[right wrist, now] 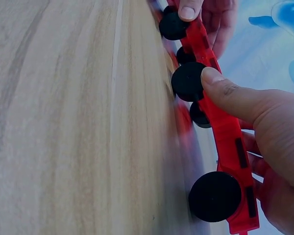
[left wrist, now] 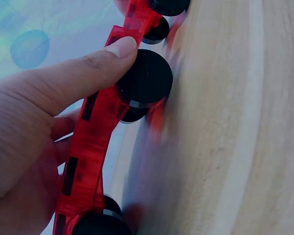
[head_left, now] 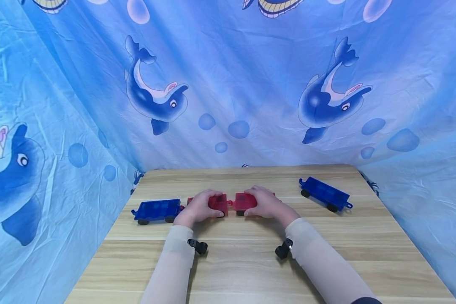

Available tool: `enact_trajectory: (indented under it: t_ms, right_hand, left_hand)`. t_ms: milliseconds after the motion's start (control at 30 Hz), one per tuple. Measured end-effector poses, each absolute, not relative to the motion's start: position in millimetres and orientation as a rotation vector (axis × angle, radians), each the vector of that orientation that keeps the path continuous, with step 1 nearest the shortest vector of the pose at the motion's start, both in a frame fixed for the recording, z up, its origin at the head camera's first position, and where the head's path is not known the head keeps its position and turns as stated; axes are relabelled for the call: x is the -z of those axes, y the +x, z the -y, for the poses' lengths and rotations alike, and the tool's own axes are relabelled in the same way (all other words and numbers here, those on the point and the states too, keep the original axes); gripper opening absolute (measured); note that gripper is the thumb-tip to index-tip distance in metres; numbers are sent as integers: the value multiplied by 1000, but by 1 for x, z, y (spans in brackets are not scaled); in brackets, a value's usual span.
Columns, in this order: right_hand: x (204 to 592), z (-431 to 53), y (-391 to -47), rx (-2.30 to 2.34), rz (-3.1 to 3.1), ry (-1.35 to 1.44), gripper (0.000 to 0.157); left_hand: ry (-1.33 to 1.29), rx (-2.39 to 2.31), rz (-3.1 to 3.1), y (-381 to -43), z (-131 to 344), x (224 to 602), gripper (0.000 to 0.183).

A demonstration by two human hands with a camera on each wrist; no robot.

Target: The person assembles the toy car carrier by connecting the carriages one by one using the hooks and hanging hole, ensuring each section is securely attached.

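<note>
Two translucent red toy train cars with black wheels stand end to end at the middle of the table. My left hand (head_left: pixel 200 207) grips the left red car (left wrist: pixel 90 147), thumb on its near side by a wheel and fingers behind. The right red car (right wrist: pixel 225 129) is held the same way by my right hand (head_left: pixel 265 203). Between the hands the cars meet at a small red coupling (head_left: pixel 230 203); whether it is hooked cannot be told. Left of the left hand, a blue toy train car (head_left: pixel 158 210) adjoins the left red car's outer end.
Another blue toy train car (head_left: pixel 324 193) stands apart at the back right, angled, with a hook at one end and a ring at the other. The wooden table (head_left: pixel 235 270) is bordered by a dolphin-print curtain (head_left: pixel 228 84). Small black cameras sit on both wrists.
</note>
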State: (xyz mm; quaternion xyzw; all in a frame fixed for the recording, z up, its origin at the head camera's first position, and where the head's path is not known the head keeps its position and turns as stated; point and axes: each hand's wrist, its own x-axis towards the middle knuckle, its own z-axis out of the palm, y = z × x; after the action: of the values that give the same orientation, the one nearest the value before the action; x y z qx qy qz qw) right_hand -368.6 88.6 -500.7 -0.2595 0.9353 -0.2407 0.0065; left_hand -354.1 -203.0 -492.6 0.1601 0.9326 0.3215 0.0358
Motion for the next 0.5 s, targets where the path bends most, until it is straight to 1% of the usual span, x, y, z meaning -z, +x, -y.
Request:
enact_trajectory:
  t_ms: [500]
  right_hand:
    - [500, -91, -370, 743, -2919, -816, 85]
  left_hand:
    - [519, -966, -2865, -356, 204, 493, 78]
